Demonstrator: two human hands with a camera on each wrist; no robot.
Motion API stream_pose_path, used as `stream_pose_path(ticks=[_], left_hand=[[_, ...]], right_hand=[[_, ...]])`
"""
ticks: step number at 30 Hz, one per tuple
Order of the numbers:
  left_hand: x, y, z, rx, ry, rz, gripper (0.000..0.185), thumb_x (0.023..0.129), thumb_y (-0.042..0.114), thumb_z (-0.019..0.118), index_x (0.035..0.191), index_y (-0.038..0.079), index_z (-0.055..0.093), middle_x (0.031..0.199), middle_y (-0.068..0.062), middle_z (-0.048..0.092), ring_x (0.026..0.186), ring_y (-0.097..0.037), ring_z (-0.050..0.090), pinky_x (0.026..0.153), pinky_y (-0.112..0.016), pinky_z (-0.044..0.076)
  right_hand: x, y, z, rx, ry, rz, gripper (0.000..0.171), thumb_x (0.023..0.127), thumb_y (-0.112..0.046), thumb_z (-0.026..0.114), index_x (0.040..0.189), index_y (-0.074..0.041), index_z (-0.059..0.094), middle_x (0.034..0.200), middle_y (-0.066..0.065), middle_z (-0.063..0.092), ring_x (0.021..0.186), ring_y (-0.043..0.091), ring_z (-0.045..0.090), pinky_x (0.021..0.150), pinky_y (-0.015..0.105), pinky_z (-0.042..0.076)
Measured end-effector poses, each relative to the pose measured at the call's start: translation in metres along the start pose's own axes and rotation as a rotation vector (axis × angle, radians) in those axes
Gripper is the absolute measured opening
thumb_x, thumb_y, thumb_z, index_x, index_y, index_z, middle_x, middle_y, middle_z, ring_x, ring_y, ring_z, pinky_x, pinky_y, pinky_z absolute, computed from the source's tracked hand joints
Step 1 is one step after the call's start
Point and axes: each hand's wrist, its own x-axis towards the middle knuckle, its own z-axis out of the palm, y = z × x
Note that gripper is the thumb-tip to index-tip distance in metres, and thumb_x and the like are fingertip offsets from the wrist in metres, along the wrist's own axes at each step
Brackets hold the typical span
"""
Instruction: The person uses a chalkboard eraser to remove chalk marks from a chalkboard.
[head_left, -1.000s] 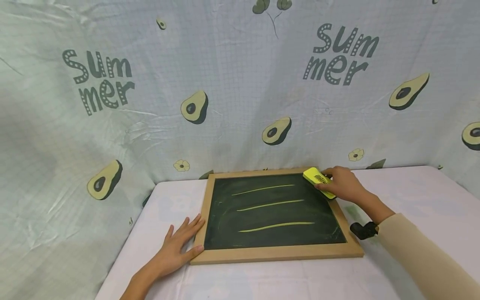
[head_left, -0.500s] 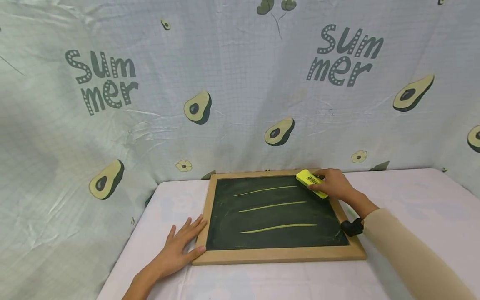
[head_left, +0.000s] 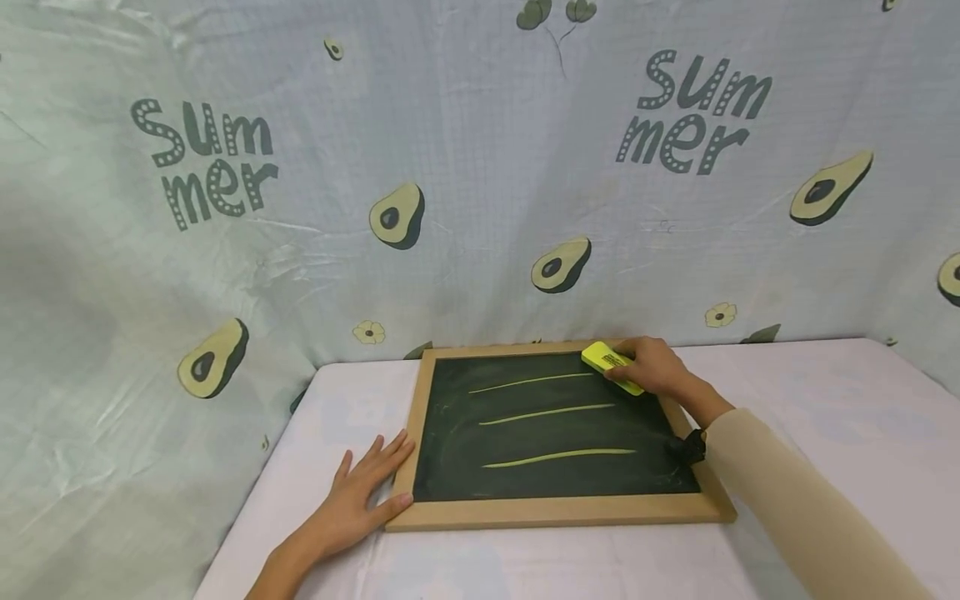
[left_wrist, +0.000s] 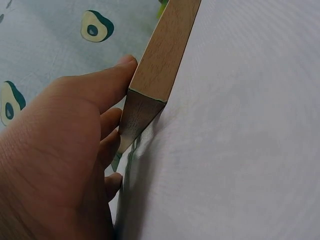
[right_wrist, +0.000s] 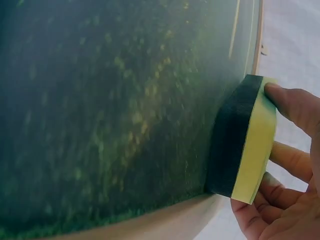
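A chalkboard (head_left: 540, 483) in a light wooden frame lies on the table, with three yellow chalk lines across its dark surface. My right hand (head_left: 651, 367) grips a yellow board eraser (head_left: 600, 357) at the board's upper right, near the right end of the top line. In the right wrist view, the eraser's black felt side (right_wrist: 232, 135) faces the board, thumb on one edge and fingers on the other. At the lower left corner my left hand (head_left: 351, 500) has its fingers spread, their tips touching the wooden frame (left_wrist: 160, 60).
A white cloth (head_left: 585, 567) covers the table under the board. Behind it hangs a pale curtain (head_left: 480, 167) printed with avocados and "summer" lettering. A black wrist device (head_left: 688, 447) on the right arm overlaps the board's right side.
My right hand has moved the eraser left, from the board's upper right corner toward the right end of the top chalk line. The left hand stays at the frame.
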Motion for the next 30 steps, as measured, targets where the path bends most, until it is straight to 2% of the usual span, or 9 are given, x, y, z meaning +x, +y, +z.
stream_pose_path(ticks=[6, 16, 22, 25, 30], left_hand=[[0.0, 0.0, -0.002, 0.001, 0.003, -0.009, 0.066, 0.09, 0.038, 0.063, 0.147, 0.013, 0.04, 0.154, -0.007, 0.029, 0.139, -0.044, 0.02, 0.1, -0.072, -0.002], [0.002, 0.002, -0.002, -0.01, -0.017, -0.019, 0.067, 0.091, 0.038, 0.062, 0.148, 0.014, 0.038, 0.155, -0.006, 0.028, 0.14, -0.043, 0.018, 0.101, -0.071, -0.003], [0.003, 0.002, -0.004, -0.008, -0.018, -0.019, 0.067, 0.091, 0.039, 0.062, 0.148, 0.013, 0.038, 0.155, -0.006, 0.027, 0.14, -0.043, 0.018, 0.101, -0.071, -0.003], [0.003, 0.001, -0.004, -0.005, -0.022, -0.02, 0.067, 0.091, 0.039, 0.062, 0.148, 0.014, 0.037, 0.155, -0.006, 0.027, 0.14, -0.042, 0.017, 0.101, -0.071, -0.003], [0.002, 0.001, -0.004, -0.007, -0.021, -0.022, 0.068, 0.091, 0.039, 0.062, 0.148, 0.013, 0.037, 0.155, -0.007, 0.027, 0.14, -0.043, 0.017, 0.101, -0.07, -0.004]], right_hand=[[0.006, -0.001, 0.005, 0.042, -0.005, -0.041, 0.056, 0.085, -0.027, 0.071, 0.125, 0.009, 0.058, 0.107, 0.019, 0.064, 0.083, 0.026, 0.056, 0.073, 0.04, 0.046], [0.013, -0.013, 0.009, 0.032, -0.007, -0.098, 0.056, 0.085, -0.027, 0.071, 0.126, 0.008, 0.058, 0.111, 0.02, 0.064, 0.084, 0.026, 0.057, 0.076, 0.041, 0.046], [0.019, -0.027, 0.015, 0.016, -0.032, -0.093, 0.057, 0.085, -0.029, 0.071, 0.127, 0.006, 0.058, 0.113, 0.019, 0.064, 0.086, 0.026, 0.056, 0.076, 0.041, 0.046], [0.023, -0.036, 0.02, 0.05, -0.069, -0.085, 0.057, 0.086, -0.028, 0.071, 0.129, 0.007, 0.056, 0.115, 0.02, 0.061, 0.088, 0.027, 0.055, 0.077, 0.041, 0.046], [0.03, -0.05, 0.031, 0.078, -0.073, -0.104, 0.053, 0.085, -0.027, 0.072, 0.126, 0.005, 0.059, 0.111, 0.017, 0.063, 0.085, 0.026, 0.057, 0.075, 0.04, 0.047]])
